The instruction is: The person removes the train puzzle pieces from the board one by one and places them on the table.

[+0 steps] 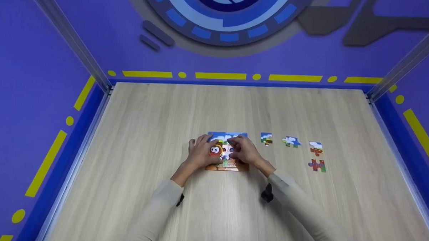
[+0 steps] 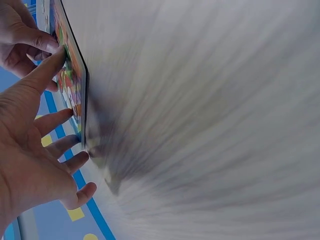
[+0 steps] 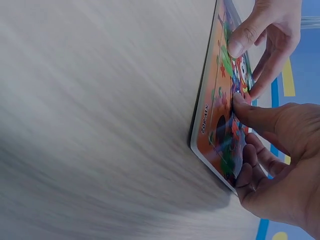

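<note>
In the head view, the puzzle board [image 1: 230,168] is placed under the left hand [image 1: 201,151] and the right hand [image 1: 248,151]; 4 loose pieces [image 1: 316,148] are seen right of them. From the left wrist, the left fingers [image 2: 54,121] are spread apart at the board. From the right wrist, whether anything is pinched by the right hand cannot be told.

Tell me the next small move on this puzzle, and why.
Probably press gently with the right hand beside the white patch, checking everything sits flush before fetching the four loose pieces: that hand touches the puzzle board and the left hand, resting there, can steady it.
</note>
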The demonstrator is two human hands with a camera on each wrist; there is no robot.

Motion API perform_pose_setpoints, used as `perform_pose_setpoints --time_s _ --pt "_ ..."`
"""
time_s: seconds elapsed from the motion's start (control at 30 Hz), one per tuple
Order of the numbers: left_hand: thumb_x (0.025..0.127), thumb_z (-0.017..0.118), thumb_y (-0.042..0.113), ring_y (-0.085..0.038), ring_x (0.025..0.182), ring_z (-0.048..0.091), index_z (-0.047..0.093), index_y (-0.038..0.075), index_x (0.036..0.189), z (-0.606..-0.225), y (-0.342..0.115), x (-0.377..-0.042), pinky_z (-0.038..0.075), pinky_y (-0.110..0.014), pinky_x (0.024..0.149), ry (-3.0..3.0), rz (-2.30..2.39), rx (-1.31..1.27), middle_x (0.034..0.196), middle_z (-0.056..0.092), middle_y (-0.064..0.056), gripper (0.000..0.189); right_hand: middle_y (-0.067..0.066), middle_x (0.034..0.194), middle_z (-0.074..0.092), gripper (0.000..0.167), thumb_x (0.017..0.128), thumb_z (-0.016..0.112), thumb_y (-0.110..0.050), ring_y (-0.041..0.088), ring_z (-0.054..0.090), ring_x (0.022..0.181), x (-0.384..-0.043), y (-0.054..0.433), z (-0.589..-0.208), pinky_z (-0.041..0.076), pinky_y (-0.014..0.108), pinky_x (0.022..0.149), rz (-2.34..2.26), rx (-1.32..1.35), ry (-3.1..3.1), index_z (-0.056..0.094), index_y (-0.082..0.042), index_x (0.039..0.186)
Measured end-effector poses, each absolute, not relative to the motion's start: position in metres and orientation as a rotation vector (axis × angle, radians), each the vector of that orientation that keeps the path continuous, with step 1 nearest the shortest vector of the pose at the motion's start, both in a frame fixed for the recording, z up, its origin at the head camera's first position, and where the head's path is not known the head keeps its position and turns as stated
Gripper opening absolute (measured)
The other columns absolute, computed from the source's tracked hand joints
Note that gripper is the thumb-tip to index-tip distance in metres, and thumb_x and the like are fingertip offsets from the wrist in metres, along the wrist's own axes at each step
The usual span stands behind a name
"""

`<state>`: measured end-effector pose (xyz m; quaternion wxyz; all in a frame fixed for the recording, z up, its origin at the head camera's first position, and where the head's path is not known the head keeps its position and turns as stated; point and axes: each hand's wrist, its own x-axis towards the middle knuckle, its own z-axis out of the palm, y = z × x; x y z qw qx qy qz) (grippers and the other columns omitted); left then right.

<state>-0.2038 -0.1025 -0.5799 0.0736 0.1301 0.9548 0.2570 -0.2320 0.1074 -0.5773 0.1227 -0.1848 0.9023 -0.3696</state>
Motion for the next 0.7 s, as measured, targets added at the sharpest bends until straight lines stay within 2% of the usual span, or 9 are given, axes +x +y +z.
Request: perform_pose_setpoints --time_s 0.1,0.43,0.7 --pt "0.081 0.083 0.048 -0.039 0.150 0.032 0.058 0.012 0.146 -0.5793 -0.1021 -0.2039 0.018 -0.070 0.116 2.868 0.771 0.390 0.161 0.039 -0.017 0.078 0.016 0.112 0.061 0.046 0.088 0.077 0.001 0.023 0.056 0.096 -0.2320 0.1075 -0.5771 0.048 0.035 0.083 -1.088 -0.506 2.619 0.065 0.000 0.132" --pt "0.081 0.084 0.047 -0.039 0.149 0.033 0.057 0.011 0.145 -0.5773 -0.1014 -0.2052 0.020 -0.070 0.115 2.859 0.771 0.390 0.161 0.040 -0.017 0.078 0.018 0.112 0.061 0.045 0.087 0.077 0.002 0.026 0.060 0.098 -0.2312 0.1079 -0.5763 0.053 0.041 0.088 -1.155 -0.523 2.619 0.062 0.002 0.130" --pt "0.078 0.086 0.047 -0.041 0.147 0.036 0.060 0.011 0.143 -0.5762 -0.1013 -0.2046 0.022 -0.071 0.114 2.872 0.755 0.389 0.159 0.043 -0.018 0.078 0.017 0.105 0.066 0.044 0.085 0.079 0.003 0.023 0.065 0.090 -0.2299 0.1063 -0.5762 0.056 0.037 0.080 -1.206 -0.560 2.618 0.061 0.000 0.125"
